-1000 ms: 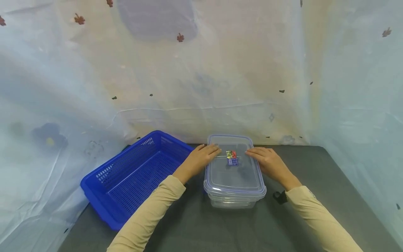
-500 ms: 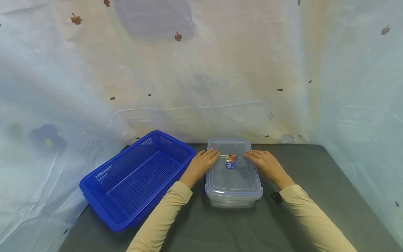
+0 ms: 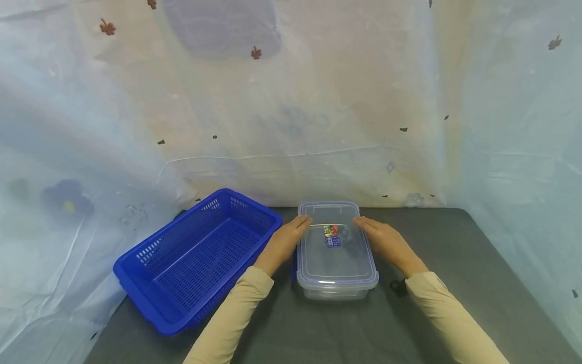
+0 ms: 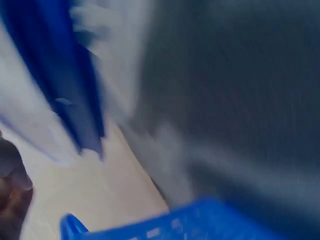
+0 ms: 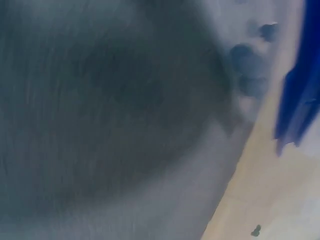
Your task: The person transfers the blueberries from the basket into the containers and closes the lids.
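A clear plastic food storage box [image 3: 335,294] stands on the dark table, its transparent lid [image 3: 336,260] lying over the top with a small colored label. My left hand [image 3: 284,242] touches the lid's left edge, fingers nearly straight. On the opposite edge rests my right hand [image 3: 388,245], also with extended fingers. Both thumbs are hard to make out in the head view. A blue side flap [image 4: 65,85] hangs down in the left wrist view near my fingers [image 4: 15,195]. The right wrist view has another blue flap [image 5: 300,95], with my right hand out of sight.
A blue perforated basket [image 3: 200,263] sits slanted at the left, close to my left forearm. Dark cloth [image 3: 454,263] covers the table. Patterned sheeting [image 3: 318,116] hangs behind and on both sides.
The lid has come down slightly and sits lower on the box. My fingers have shifted outward from the lid's top toward its two side edges. The basket stays put.
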Action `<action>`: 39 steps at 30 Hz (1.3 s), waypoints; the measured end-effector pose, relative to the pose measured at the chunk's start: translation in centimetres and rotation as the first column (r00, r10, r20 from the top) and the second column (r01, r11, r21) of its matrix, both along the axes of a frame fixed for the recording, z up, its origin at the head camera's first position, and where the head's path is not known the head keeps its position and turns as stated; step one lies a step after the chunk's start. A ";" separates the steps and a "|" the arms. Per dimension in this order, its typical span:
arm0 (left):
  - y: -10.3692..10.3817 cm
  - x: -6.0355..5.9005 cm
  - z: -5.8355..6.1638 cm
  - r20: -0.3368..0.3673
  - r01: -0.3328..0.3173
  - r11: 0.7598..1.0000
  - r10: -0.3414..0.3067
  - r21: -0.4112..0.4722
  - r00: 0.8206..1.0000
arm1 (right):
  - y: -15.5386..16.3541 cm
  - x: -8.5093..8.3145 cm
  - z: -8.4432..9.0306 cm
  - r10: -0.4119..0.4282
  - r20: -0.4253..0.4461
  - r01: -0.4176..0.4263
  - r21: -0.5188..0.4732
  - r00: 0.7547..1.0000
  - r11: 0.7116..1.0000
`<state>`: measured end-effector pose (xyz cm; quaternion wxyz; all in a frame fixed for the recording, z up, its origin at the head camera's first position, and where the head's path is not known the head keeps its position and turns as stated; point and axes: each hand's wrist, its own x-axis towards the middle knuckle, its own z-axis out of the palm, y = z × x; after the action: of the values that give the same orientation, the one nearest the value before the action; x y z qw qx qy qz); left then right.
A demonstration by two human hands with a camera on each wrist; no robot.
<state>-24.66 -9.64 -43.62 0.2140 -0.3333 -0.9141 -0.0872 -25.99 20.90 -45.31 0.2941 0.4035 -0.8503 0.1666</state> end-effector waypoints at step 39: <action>1.3 6.1 -2.3 0.508 -0.432 0.294 -0.275 0.852 0.816 | -1.7 5.4 -2.5 0.449 0.752 0.524 -0.658 0.482 0.540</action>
<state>-18.53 -8.31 -45.93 0.0886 -0.0483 -0.7126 -0.6942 -20.59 19.21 -47.78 -0.0242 0.0408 -0.6885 0.7237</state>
